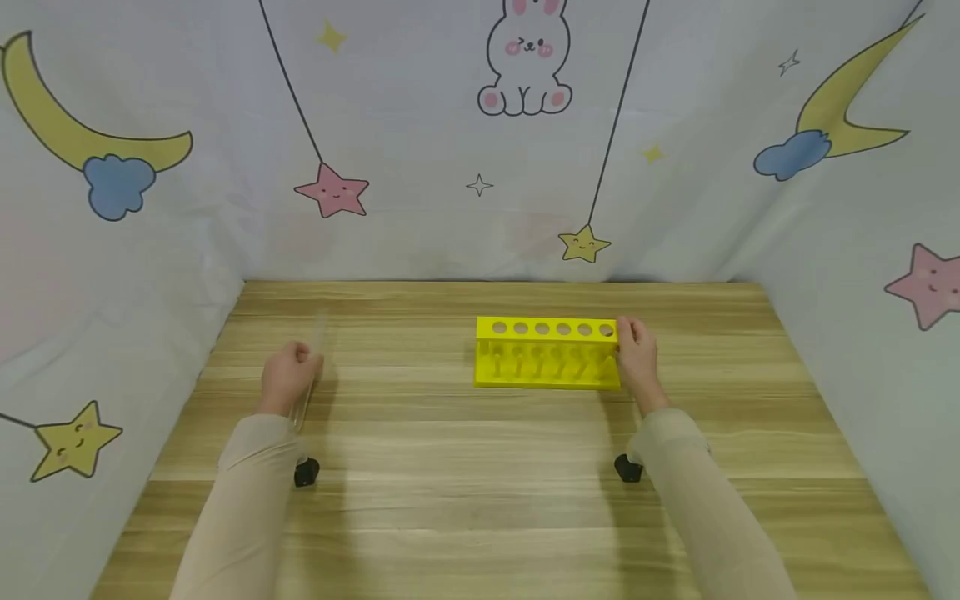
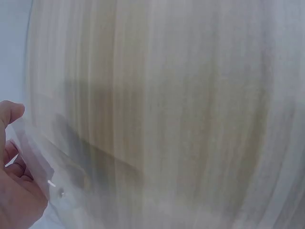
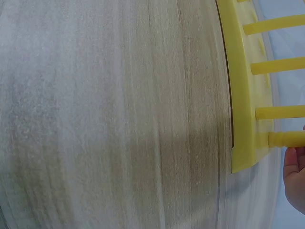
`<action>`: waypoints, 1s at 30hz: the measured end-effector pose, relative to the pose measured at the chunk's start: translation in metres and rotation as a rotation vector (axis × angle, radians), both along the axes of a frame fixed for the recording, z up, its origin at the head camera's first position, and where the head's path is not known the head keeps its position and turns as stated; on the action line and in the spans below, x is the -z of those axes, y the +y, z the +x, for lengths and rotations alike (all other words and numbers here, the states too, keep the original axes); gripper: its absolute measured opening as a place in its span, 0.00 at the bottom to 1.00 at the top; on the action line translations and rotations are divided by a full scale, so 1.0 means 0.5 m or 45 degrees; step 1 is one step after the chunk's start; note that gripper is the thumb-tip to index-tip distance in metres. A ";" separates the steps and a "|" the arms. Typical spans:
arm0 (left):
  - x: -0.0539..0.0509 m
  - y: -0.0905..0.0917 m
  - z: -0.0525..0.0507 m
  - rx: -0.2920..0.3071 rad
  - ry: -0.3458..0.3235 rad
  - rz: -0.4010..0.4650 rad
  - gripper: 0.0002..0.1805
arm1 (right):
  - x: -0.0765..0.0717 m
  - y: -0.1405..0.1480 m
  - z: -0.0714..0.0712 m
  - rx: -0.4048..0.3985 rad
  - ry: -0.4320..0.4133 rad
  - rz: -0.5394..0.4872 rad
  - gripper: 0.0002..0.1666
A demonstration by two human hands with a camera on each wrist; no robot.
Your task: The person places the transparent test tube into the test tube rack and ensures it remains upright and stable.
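Note:
A yellow rack with a row of round holes along its top stands on the table, right of centre. My right hand grips its right end; in the right wrist view the fingers of that hand touch the end post of the rack. At the left, my left hand holds a clear, transparent thin object, tilted, above the table. In the left wrist view the left hand pinches this clear piece, whose full shape is hard to make out.
The wood-patterned table reaches back to a white cloth wall printed with stars, moons and a rabbit. Similar cloth hangs on both sides. A small black part shows under each wrist.

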State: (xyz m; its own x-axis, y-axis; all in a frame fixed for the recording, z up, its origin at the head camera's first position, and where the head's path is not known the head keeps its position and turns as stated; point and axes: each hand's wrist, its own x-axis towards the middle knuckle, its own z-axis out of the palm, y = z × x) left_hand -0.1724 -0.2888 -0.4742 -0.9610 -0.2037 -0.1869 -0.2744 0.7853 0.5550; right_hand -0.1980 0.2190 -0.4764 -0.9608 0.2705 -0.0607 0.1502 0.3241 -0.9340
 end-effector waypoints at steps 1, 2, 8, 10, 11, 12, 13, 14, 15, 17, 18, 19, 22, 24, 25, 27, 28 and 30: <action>-0.003 0.000 -0.001 0.005 0.009 0.004 0.23 | 0.000 0.000 0.000 0.000 -0.002 -0.002 0.29; -0.006 0.001 -0.001 0.009 0.014 0.008 0.23 | 0.000 0.000 0.000 0.002 -0.004 -0.001 0.29; -0.027 0.008 -0.006 0.038 0.064 0.020 0.23 | -0.003 -0.001 0.002 0.010 -0.018 -0.014 0.30; -0.033 0.009 -0.008 0.040 0.082 0.028 0.23 | -0.004 -0.002 0.003 0.006 -0.017 -0.008 0.30; -0.036 0.010 -0.009 0.037 0.092 0.036 0.23 | -0.004 -0.003 0.004 0.004 -0.017 -0.002 0.30; -0.038 0.011 -0.010 0.037 0.102 0.037 0.23 | -0.005 -0.003 0.004 0.001 -0.016 0.003 0.31; -0.040 0.012 -0.011 0.037 0.112 0.048 0.23 | -0.005 -0.003 0.004 -0.001 -0.015 0.007 0.31; -0.042 0.013 -0.012 0.034 0.121 0.056 0.22 | -0.005 -0.003 0.005 -0.002 -0.015 0.011 0.31; -0.044 0.013 -0.013 0.034 0.128 0.066 0.23 | -0.005 -0.002 0.005 -0.002 -0.015 0.016 0.31; -0.048 0.014 -0.013 0.034 0.138 0.082 0.23 | -0.006 -0.002 0.005 -0.001 -0.019 0.015 0.31; -0.049 0.014 -0.014 0.037 0.139 0.092 0.23 | -0.006 -0.002 0.005 0.001 -0.021 0.012 0.31; -0.051 0.015 -0.014 0.041 0.138 0.102 0.24 | -0.006 -0.002 0.005 0.002 -0.023 0.012 0.31; -0.056 0.015 -0.014 0.042 0.127 0.127 0.26 | -0.005 -0.002 0.004 0.001 -0.027 0.008 0.31; -0.058 0.017 -0.015 0.038 0.128 0.143 0.26 | -0.004 -0.001 0.004 0.000 -0.026 0.007 0.31; -0.060 0.018 -0.015 0.031 0.132 0.153 0.26 | -0.004 -0.001 0.004 -0.001 -0.024 0.008 0.31; -0.062 0.020 -0.015 0.016 0.150 0.173 0.25 | -0.004 -0.002 0.004 -0.002 -0.017 0.007 0.31; -0.064 0.022 -0.016 0.008 0.156 0.182 0.25 | -0.005 -0.002 0.004 -0.003 -0.015 0.007 0.31; -0.068 0.025 -0.016 0.001 0.177 0.203 0.24 | -0.006 -0.002 0.005 -0.003 -0.012 0.011 0.31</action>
State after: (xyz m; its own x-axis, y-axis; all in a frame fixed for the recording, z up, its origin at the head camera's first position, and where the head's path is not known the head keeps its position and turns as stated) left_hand -0.1801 -0.2762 -0.4402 -0.9800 -0.1812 -0.0823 -0.1858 0.6849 0.7045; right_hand -0.1956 0.2178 -0.4732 -0.9609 0.2687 -0.0671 0.1579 0.3327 -0.9297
